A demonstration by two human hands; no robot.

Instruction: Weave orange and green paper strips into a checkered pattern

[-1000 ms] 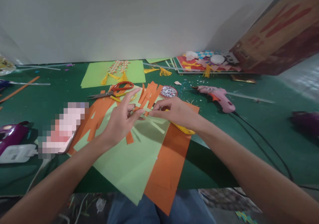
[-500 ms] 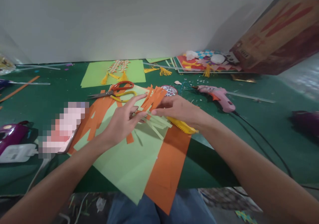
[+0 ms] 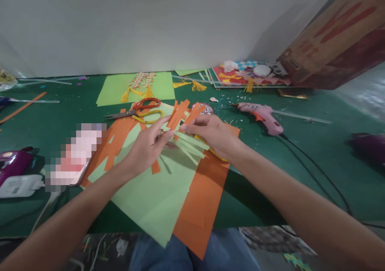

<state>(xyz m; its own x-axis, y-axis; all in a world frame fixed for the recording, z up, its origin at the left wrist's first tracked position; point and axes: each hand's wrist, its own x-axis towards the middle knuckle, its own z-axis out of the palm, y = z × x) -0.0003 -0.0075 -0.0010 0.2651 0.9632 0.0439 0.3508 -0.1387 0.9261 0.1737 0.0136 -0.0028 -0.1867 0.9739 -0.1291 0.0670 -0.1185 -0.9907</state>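
My left hand (image 3: 148,144) is pinched on one side of a weave of orange (image 3: 178,115) and pale green paper strips (image 3: 192,139). The green ends fan out to the right and the orange ends point away from me. My right hand (image 3: 212,132) has thumb and forefinger closed on an orange strip (image 3: 195,112) at the right side of the weave. Beneath both hands lie a pale green sheet (image 3: 144,198) and an orange sheet (image 3: 198,206). Just beyond my left hand rest scissors (image 3: 147,110) with red and yellow handles. A yellow toothed object (image 3: 219,155) is partly hidden under my right hand.
A pink glue gun (image 3: 263,116) with a black cord lies to the right. On the left are a phone (image 3: 82,154), a white charger (image 3: 22,186) and more orange strips (image 3: 116,142). Tasselled woven pieces (image 3: 141,84) lie at the back. A paper bag (image 3: 333,38) stands at the right rear.
The weave tilted toward the right, then back. My right fingers have shifted onto an orange strip, which now leans right, apart from the others. My left hand keeps its hold.
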